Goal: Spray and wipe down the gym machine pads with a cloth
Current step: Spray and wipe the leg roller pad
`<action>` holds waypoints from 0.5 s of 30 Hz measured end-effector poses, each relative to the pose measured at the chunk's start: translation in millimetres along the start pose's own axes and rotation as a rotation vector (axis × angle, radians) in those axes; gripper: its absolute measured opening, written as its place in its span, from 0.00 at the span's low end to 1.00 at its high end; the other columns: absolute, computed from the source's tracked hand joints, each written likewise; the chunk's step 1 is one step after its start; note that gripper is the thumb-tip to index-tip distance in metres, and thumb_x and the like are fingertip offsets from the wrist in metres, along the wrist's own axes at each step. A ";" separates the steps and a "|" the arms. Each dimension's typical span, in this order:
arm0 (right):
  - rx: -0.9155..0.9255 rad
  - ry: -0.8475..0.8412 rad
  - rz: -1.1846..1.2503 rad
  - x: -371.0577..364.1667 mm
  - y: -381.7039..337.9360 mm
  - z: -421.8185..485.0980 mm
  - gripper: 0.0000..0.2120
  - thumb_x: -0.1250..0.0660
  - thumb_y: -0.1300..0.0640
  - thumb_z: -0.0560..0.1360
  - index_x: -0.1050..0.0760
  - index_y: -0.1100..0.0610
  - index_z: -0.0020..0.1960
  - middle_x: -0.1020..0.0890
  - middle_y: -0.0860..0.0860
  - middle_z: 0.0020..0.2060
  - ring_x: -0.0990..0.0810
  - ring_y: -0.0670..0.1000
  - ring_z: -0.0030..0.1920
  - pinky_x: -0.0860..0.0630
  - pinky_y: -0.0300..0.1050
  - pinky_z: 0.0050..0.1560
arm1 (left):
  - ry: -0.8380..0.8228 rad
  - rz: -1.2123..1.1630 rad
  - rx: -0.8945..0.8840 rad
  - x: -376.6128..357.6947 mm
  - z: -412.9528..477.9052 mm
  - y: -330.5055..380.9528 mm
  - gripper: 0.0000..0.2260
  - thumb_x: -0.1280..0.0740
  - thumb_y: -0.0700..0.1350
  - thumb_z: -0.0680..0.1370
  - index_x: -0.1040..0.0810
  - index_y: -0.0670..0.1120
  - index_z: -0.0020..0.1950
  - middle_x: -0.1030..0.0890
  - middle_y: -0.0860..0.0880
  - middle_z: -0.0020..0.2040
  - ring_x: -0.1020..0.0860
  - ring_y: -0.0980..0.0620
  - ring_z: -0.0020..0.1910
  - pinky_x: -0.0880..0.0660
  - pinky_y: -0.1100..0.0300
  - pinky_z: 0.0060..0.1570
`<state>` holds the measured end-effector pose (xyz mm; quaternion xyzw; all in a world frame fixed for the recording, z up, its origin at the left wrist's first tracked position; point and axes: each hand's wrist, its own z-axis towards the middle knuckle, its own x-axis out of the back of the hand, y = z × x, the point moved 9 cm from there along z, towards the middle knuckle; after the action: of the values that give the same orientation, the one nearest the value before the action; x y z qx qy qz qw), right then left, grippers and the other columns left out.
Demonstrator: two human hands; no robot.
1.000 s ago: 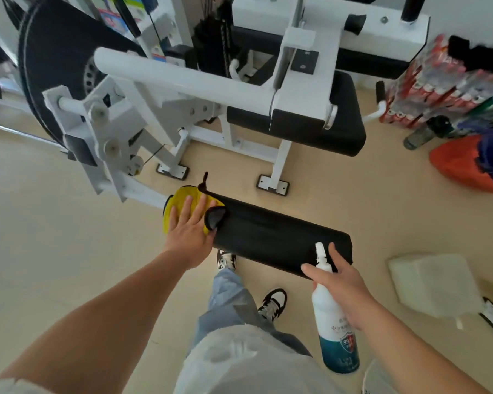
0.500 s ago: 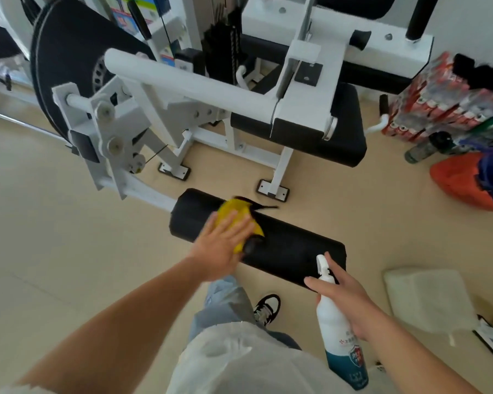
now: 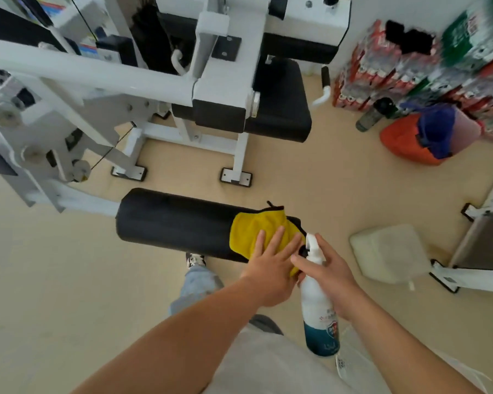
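Beige gym floor (image 3: pixel 40 280) runs under everything, with the white machine frame (image 3: pixel 97 72) filling the upper left and its black seat pad (image 3: pixel 282 109) behind. Lower and nearer to me lies the black roller pad (image 3: pixel 177 223), jutting from the frame toward my right. At that right end sits the yellow cloth (image 3: pixel 256 228), draped over the top, and my left hand (image 3: pixel 271 268) lies flat on it, fingers spread, pressing rather than gripping. My right hand (image 3: pixel 333 277) is wrapped round the neck of the white spray bottle (image 3: pixel 316 300), just beside the roller's end, nozzle up – whether a finger is on the trigger I cannot tell. As I judge it, this roller is mid-wipe, the cloth at its far end – the seat pad and any others look yet to be done.
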<state>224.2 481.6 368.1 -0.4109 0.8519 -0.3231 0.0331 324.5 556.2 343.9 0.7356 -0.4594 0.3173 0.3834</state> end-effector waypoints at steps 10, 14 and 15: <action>-0.018 -0.065 -0.036 -16.3 -10.0 -2.2 0.48 0.15 0.44 0.69 0.35 0.34 0.83 0.10 0.56 0.46 0.10 0.56 0.50 0.18 0.58 0.67 | 0.197 0.164 0.119 10.9 -69.1 -172.7 0.32 0.53 0.61 0.83 0.54 0.52 0.85 0.54 0.51 0.86 0.59 0.47 0.84 0.56 0.43 0.82; 0.002 -0.110 -0.047 -31.2 -17.1 2.2 0.49 0.16 0.41 0.67 0.35 0.35 0.83 0.10 0.58 0.42 0.10 0.56 0.44 0.17 0.62 0.66 | 0.213 0.045 0.534 38.3 -104.8 -283.7 0.29 0.53 0.57 0.85 0.40 0.47 0.84 0.48 0.48 0.85 0.55 0.46 0.84 0.57 0.45 0.82; 0.008 -0.112 -0.053 -34.0 -19.3 4.4 0.48 0.16 0.42 0.69 0.35 0.35 0.83 0.10 0.58 0.42 0.11 0.56 0.43 0.16 0.62 0.65 | 0.196 0.023 0.623 41.4 -106.7 -299.5 0.28 0.53 0.57 0.86 0.37 0.46 0.83 0.47 0.47 0.85 0.55 0.45 0.84 0.58 0.45 0.82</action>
<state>261.2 495.0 368.6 -0.4507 0.8362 -0.3037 0.0739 603.1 714.6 350.0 0.7783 -0.3094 0.5163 0.1787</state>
